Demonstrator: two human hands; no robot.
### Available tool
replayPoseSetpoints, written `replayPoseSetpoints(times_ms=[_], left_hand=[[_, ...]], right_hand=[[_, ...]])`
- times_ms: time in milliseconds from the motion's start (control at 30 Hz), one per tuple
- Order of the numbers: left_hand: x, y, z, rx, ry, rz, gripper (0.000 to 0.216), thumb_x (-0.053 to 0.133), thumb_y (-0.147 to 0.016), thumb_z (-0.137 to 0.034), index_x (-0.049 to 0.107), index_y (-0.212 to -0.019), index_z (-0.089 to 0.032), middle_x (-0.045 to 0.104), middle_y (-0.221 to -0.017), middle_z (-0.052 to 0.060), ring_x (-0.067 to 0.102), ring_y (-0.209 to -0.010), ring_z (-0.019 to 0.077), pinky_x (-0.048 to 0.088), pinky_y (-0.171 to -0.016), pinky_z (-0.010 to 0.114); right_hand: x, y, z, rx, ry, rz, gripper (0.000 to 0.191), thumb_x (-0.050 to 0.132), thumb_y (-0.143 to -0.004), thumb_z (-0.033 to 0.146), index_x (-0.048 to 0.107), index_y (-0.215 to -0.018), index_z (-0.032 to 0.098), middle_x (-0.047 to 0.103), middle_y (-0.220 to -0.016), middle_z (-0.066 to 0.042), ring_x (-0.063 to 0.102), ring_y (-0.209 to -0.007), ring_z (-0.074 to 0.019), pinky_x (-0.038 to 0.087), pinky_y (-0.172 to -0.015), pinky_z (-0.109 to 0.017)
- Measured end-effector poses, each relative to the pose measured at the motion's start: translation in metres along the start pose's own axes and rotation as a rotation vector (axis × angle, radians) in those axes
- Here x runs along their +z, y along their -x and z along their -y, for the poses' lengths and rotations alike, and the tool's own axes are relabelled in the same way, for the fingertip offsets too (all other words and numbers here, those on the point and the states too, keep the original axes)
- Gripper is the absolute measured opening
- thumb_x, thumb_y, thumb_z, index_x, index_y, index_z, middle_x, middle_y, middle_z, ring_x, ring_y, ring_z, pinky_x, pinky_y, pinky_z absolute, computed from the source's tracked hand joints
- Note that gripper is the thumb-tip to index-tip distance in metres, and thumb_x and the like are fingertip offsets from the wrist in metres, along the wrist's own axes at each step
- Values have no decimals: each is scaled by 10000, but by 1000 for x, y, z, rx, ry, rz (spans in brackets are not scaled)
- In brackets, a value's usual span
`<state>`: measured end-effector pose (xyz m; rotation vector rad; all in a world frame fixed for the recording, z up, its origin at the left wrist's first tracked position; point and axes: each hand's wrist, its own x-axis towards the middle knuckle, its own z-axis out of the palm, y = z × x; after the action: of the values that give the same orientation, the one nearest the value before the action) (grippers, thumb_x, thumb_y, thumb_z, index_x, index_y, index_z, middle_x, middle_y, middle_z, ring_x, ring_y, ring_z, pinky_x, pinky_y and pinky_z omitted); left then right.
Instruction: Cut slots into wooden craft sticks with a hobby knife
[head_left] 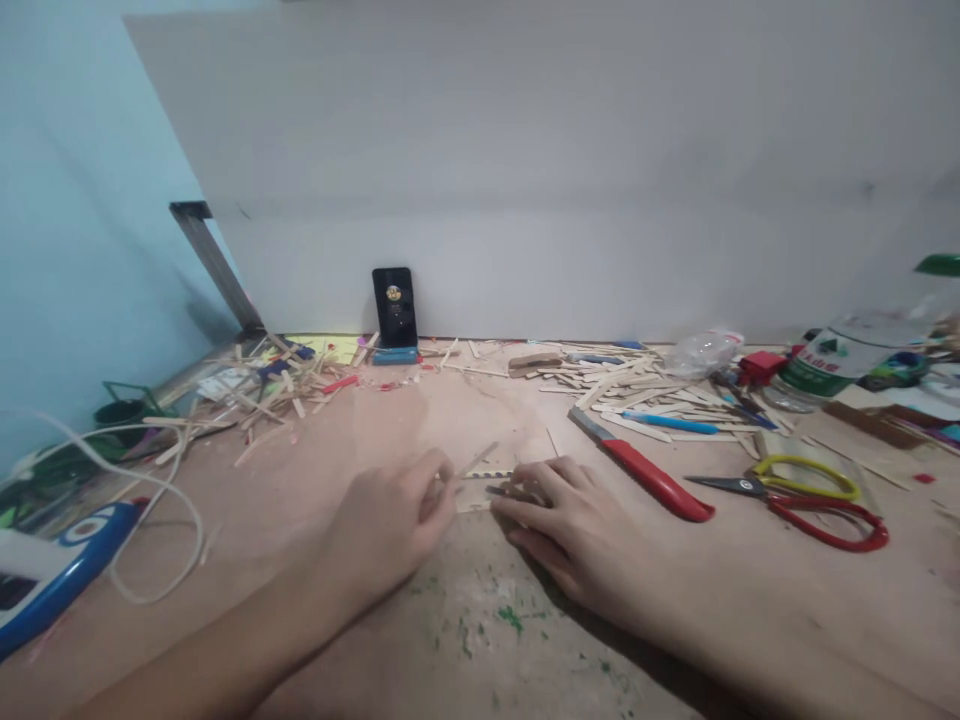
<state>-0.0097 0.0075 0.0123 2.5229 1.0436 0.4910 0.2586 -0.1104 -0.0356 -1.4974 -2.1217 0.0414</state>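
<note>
Thin stick (480, 458): pale, straight, slanting, left of the red-handled knife (651, 477).
Left hand (397, 515): curled, pinching the stick's end.
Right hand (562, 515): half-closed over a dark sliver (497, 491), grip too blurred to tell.

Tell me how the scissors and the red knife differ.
The scissors have two looped handles, one yellow and one red; the red knife has a single solid handle.
The scissors' blades are dark and point left; the red knife's blade is grey and angles away, toward the upper left.
Both lie untouched on the table.
</note>
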Motion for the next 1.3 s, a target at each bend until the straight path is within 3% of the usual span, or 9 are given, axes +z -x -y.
replayPoseSetpoints(times_ms=[233, 400, 533, 633, 733, 867, 967, 1100, 1300], left_hand=[[1, 1, 0, 8, 14, 7, 191, 582, -1118, -409, 686, -1009, -292, 628, -682, -42, 594, -618, 218, 345, -695, 318], [1, 0, 3, 17, 78, 4, 189, 587, -1099, -424, 667, -994, -289, 623, -683, -46, 580, -622, 208, 326, -700, 315], [-1, 2, 3, 28, 175, 33, 208, 586, -1095, -452, 644, -984, -286, 560, -677, -72, 505, -609, 178, 334, -699, 310], [-2, 5, 1, 40, 270, 92, 271, 602, -1126, -505, 650, -985, -278, 536, -692, -82, 469, -625, 160, 330, -681, 302], [-3, 9, -6, 26, 372, 192, 384, 625, -1164, -593, 692, -978, -264, 562, -709, -75, 482, -644, 150, 347, -652, 288], [-1, 10, -16, -47, 516, 301, 501, 656, -1156, -702, 759, -993, -239, 617, -778, -42, 520, -702, 155, 400, -676, 284], [1, 9, -19, -91, 586, 335, 540, 703, -1115, -757, 771, -1009, -231, 615, -786, -33, 523, -721, 163, 384, -680, 293], [0, 8, -20, -127, 644, 366, 553, 738, -1098, -783, 728, -993, -241, 600, -752, -45, 508, -692, 156, 355, -665, 292], [0, 8, -25, -158, 701, 403, 589, 737, -1092, -832, 704, -1030, -247, 581, -709, -70, 505, -659, 154, 380, -665, 296]], right_hand=[[19, -2, -4, -8, 43, -11, 161, 811, -1205, 179, 903, -1107, 270, 867, -1209, -118, 786, -1140, -333, 664, -982, -475], [17, -3, -11, 46, -6, -14, 159, 828, -1205, 199, 882, -1067, 259, 865, -1245, -117, 784, -1197, -337, 676, -1019, -499], [7, -3, -11, 153, -143, -39, 180, 894, -1213, 327, 832, -1081, 221, 861, -1202, -53, 821, -1147, -273, 719, -1050, -489], [-6, -3, -10, 284, -293, -118, 316, 783, -1293, 472, 803, -1091, 231, 845, -1025, -20, 818, -910, -211, 723, -881, -394], [-13, -6, -8, 405, -454, -187, 492, 570, -1339, 594, 772, -1055, 247, 827, -856, -21, 743, -634, -187, 617, -624, -326], [-14, -8, -2, 473, -609, -235, 581, 661, -1212, 741, 899, -1267, 214, 915, -874, -95, 799, -594, -247, 651, -594, -376], [-14, -6, 3, 469, -644, -263, 479, 763, -1126, 651, 971, -1178, 222, 917, -840, -115, 879, -719, -301, 714, -692, -412], [-15, -3, 9, 424, -609, -302, 334, 788, -1112, 508, 961, -973, 258, 903, -809, -100, 877, -731, -286, 699, -683, -372], [-13, 4, 13, 214, -455, -395, 253, 763, -1181, 377, 951, -1051, 267, 927, -848, -69, 859, -677, -233, 693, -687, -310]])
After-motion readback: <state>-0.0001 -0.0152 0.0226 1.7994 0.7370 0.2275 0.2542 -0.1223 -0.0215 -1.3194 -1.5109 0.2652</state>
